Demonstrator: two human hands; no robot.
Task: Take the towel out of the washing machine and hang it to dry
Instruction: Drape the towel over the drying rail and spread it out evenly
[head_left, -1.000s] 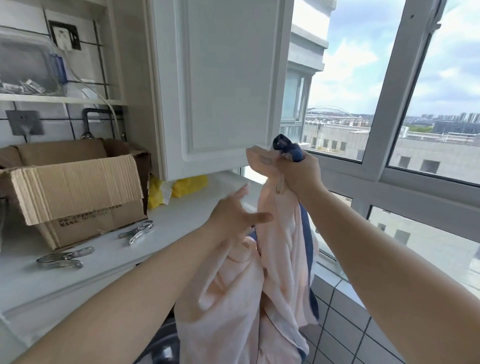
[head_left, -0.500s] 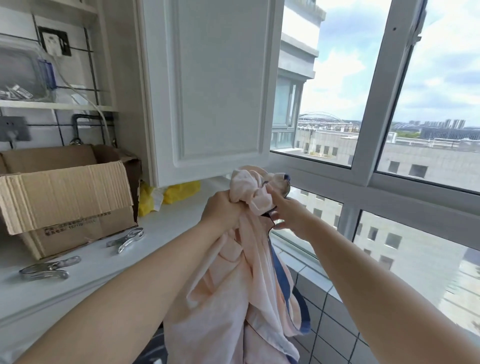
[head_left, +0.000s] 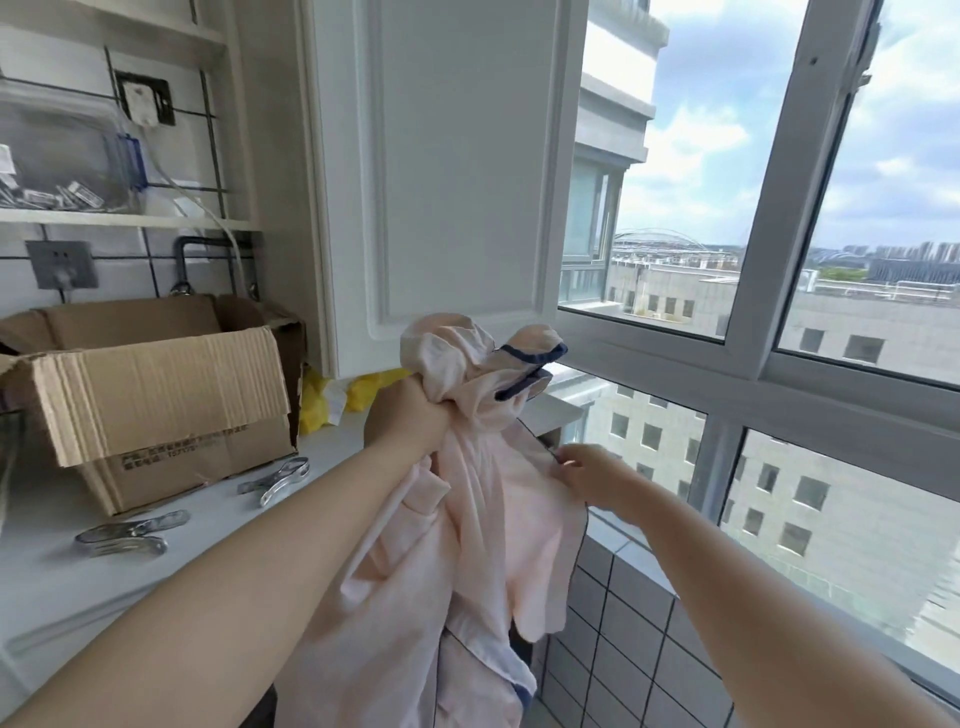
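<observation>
Right hand (head_left: 587, 470) dropped lower on towel (head_left: 467, 519), seemingly pinching its edge.

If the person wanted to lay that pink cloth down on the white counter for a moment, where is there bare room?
The near part of the white counter is bare, between the two metal clothes clips and the left arm. A smaller bare strip lies right of the second clip, in front of the yellow bag. Farther back is crowded: the open brown cardboard box fills it.

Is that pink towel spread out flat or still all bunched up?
Bunched up. The left hand grips the towel in a crumpled wad at its top, the rest hanging in loose folds; the right hand pinches one edge.
</observation>
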